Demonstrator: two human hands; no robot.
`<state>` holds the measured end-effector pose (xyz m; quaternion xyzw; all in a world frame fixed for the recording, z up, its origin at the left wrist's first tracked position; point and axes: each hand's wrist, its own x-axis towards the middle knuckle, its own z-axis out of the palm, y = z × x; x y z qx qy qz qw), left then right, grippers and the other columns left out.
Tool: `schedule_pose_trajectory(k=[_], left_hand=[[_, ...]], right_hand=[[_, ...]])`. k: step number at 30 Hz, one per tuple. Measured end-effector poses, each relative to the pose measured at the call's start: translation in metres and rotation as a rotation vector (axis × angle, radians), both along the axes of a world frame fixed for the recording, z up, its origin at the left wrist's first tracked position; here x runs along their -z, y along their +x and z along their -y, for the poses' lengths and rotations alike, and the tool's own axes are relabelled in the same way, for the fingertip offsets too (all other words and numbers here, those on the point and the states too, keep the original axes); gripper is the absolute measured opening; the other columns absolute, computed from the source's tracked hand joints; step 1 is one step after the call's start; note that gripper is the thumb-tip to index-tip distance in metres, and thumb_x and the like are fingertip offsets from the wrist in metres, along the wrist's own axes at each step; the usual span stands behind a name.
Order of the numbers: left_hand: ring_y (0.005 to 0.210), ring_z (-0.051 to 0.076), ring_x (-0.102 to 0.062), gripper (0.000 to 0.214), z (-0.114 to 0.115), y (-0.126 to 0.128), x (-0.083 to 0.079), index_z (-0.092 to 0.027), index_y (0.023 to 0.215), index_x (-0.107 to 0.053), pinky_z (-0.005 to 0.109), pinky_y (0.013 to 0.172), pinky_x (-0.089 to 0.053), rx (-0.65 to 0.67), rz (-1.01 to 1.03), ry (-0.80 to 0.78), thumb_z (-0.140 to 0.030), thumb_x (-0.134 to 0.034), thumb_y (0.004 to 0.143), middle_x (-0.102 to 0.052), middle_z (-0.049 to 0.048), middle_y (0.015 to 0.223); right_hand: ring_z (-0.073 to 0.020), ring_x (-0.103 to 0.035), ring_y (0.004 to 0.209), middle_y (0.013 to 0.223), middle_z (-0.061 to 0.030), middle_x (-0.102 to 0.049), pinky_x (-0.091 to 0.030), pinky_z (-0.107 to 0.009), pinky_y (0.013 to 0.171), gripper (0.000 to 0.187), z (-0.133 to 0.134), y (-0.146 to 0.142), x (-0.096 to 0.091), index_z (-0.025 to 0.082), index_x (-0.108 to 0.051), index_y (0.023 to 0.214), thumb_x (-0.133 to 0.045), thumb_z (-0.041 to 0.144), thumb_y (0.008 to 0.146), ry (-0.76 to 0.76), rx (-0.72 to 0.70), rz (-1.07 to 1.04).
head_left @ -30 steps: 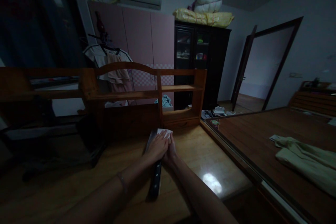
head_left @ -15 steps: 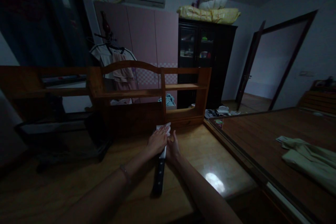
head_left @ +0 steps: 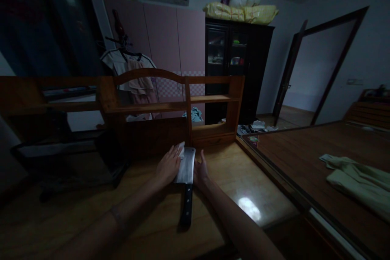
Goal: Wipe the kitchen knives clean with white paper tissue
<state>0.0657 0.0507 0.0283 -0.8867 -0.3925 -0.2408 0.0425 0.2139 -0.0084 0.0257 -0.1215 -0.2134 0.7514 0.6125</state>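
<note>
A cleaver lies flat on the wooden desk [head_left: 231,178], its broad pale blade [head_left: 186,165] pointing away from me and its black handle [head_left: 186,208] toward me. My left hand [head_left: 168,166] rests flat at the blade's left edge with its fingers stretched out. A white tissue [head_left: 182,149] peeks out beyond its fingertips. My right hand [head_left: 200,170] stands against the blade's right edge, fingers extended and touching it. Neither hand has the handle.
A wooden shelf unit [head_left: 210,107] stands at the back of the desk just beyond the blade. To the right runs a dark wooden surface [head_left: 304,158] with a folded pale green cloth [head_left: 356,180]. Wardrobes, hanging clothes [head_left: 134,77] and an open door [head_left: 319,69] lie behind.
My left hand has slid left off the blade, which now shows in full. The tissue moved with it to the blade's upper left. My right hand stayed at the right edge.
</note>
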Motion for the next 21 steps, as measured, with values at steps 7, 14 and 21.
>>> schedule_pose_trajectory(k=[7, 14, 21], left_hand=[[0.140, 0.016, -0.018, 0.049, 0.062, -0.001, 0.006, -0.027, 0.146, -0.023, 0.037, 0.115, -0.019, 0.177, -0.080, -0.069, -0.036, -0.019, 0.098, -0.020, -0.0021, 0.152], [0.140, 0.018, -0.019, 0.049, 0.050, 0.006, -0.003, -0.031, 0.145, -0.025, 0.040, 0.114, -0.019, 0.216, -0.099, -0.077, -0.044, -0.022, 0.098, -0.021, -0.0013, 0.152], [0.138, 0.024, -0.023, 0.045, 0.017, 0.016, -0.009, -0.032, 0.138, -0.040, 0.045, 0.112, -0.021, 0.146, -0.092, -0.106, -0.040, -0.020, 0.099, -0.029, 0.0029, 0.149]], right_hand=[[-0.0292, -0.065, 0.088, 0.088, -0.0156, -0.069, -0.052, -0.047, 0.079, 0.073, -0.002, 0.001, 0.003, 0.008, -0.062, 0.100, -0.032, 0.072, 0.083, -0.047, -0.036, -0.002], [-0.0287, -0.067, 0.086, 0.083, -0.0144, -0.070, -0.054, -0.045, 0.075, 0.067, 0.002, 0.001, -0.002, 0.011, -0.063, 0.099, -0.031, 0.068, 0.086, -0.045, 0.014, -0.031], [-0.0303, -0.064, 0.096, 0.097, -0.0143, -0.069, -0.048, -0.051, 0.084, 0.072, 0.001, 0.000, -0.001, 0.013, -0.058, 0.116, -0.031, 0.071, 0.084, 0.022, -0.028, -0.016]])
